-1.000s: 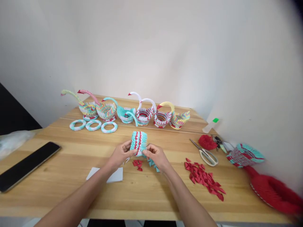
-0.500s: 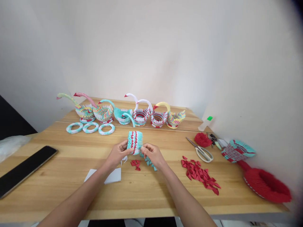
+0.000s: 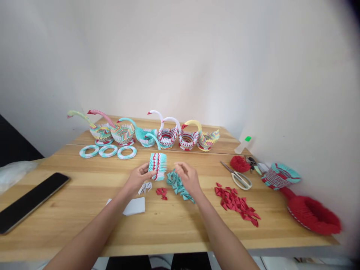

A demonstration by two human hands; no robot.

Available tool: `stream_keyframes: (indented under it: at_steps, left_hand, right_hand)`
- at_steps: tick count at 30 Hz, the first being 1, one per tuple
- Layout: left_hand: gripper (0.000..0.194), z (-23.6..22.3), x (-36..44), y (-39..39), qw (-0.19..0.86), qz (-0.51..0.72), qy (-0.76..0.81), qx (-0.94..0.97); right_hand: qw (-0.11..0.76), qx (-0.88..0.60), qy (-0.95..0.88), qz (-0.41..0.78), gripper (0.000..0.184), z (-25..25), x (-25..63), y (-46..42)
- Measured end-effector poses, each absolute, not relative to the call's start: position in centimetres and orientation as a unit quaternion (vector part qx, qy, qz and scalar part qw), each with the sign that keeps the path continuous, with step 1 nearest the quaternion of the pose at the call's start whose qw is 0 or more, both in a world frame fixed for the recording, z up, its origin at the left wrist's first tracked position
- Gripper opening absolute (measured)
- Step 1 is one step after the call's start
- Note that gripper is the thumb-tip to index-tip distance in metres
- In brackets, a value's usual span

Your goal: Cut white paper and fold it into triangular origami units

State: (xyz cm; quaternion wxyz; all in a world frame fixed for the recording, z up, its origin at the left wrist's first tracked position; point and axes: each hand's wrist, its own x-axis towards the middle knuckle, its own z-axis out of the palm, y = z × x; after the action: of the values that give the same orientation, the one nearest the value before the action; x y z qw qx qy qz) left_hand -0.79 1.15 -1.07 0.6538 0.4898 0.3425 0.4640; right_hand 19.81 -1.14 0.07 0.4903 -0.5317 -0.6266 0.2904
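My left hand (image 3: 140,176) grips a curved band of folded paper pieces (image 3: 158,165), striped turquoise, white and red, tilted above the table. My right hand (image 3: 188,177) is to its right, apart from it, with fingers curled over a pile of turquoise folded paper triangles (image 3: 177,183). Whether a small piece sits between those fingers I cannot make out. A few white paper pieces (image 3: 145,187) and some red triangles (image 3: 161,193) lie just below the band. White paper sheets (image 3: 134,206) rest partly under my left forearm.
Several paper swans (image 3: 167,138) line the back, with three paper rings (image 3: 127,152) before them. On the right are scissors (image 3: 241,180), red triangles (image 3: 237,204), a red paper piece (image 3: 240,164), a turquoise-rimmed basket (image 3: 281,176) and a red swan body (image 3: 313,215). A black phone (image 3: 30,202) lies left.
My right hand has left the band and moved right, over the turquoise pile. My left hand has shifted the band slightly left and up.
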Motion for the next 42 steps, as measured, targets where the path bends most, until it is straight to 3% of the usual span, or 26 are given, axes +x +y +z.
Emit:
stream_keyframes:
  at_steps: [3,6,11,19,24,28,34,39,42]
  left_hand:
    - [0.043,-0.6,-1.3,1.3,0.657,0.487,0.329,0.472]
    - [0.045,-0.5,-1.4,1.3,0.674,0.494,0.307,0.456]
    - [0.049,-0.9,-1.2,1.2,0.683,0.489,0.289,0.459]
    - [0.051,-0.4,-0.9,0.7,0.677,0.486,0.291,0.469]
    - [0.047,-0.4,-0.9,0.7,0.682,0.482,0.282,0.472]
    - [0.047,-0.3,-0.9,0.7,0.688,0.476,0.278,0.472]
    - [0.049,-0.2,-0.8,0.5,0.692,0.474,0.277,0.468]
    - [0.047,-0.3,-0.8,0.6,0.683,0.477,0.279,0.478]
    - [0.050,-0.3,-0.8,0.7,0.680,0.471,0.279,0.488]
  right_hand:
    - [0.486,-0.572,-0.621,0.225,0.032,2.3,22.5,-1.5]
    - [0.403,-0.582,-0.678,0.198,0.028,3.1,25.3,-2.2]
    - [0.257,-0.610,-0.728,0.177,0.019,0.8,27.9,-3.8]
    - [0.180,-0.595,-0.763,0.179,0.016,-2.5,27.4,-4.0]
    - [0.263,-0.606,-0.721,0.211,0.010,-2.3,27.4,-3.2]
    - [0.430,-0.555,-0.622,0.347,0.016,-0.6,26.9,-2.7]
    - [0.537,-0.447,-0.521,0.491,0.022,0.1,22.6,-2.4]
    - [0.543,-0.399,-0.476,0.565,0.036,-0.2,19.9,-1.6]
    - [0.519,-0.404,-0.485,0.576,0.034,0.1,19.4,-0.9]
